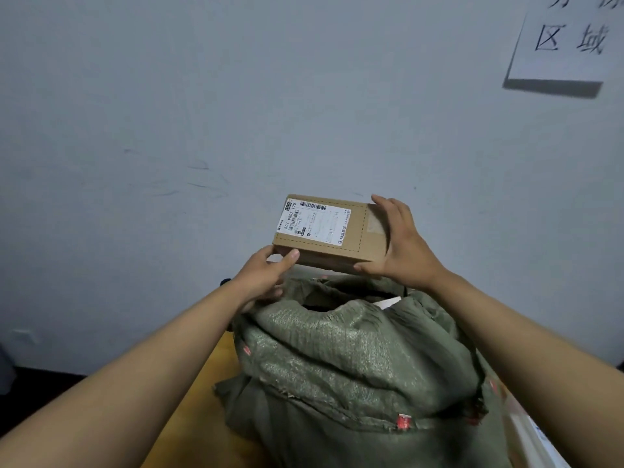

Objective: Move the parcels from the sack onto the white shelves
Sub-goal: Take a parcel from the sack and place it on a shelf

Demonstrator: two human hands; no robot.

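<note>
Cardboard parcel (pixel 332 231) held above green sack (pixel 354 366) | left hand (pixel 266 275) pinches near corner | right hand (pixel 401 244) clasps far end

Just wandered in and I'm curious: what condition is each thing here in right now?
Brown cardboard parcel with white label: sealed, held up above the sack.
Green woven sack: mouth open, something white showing inside.
Left hand: grips the parcel's near left corner.
Right hand: holds the parcel's right end.
White paper sign: stuck on the wall.

We stretch both bare forearms toward frame centre; our left hand (pixel 265 273) pinches, our right hand (pixel 400 246) clasps, fingers seemingly spread.
</note>
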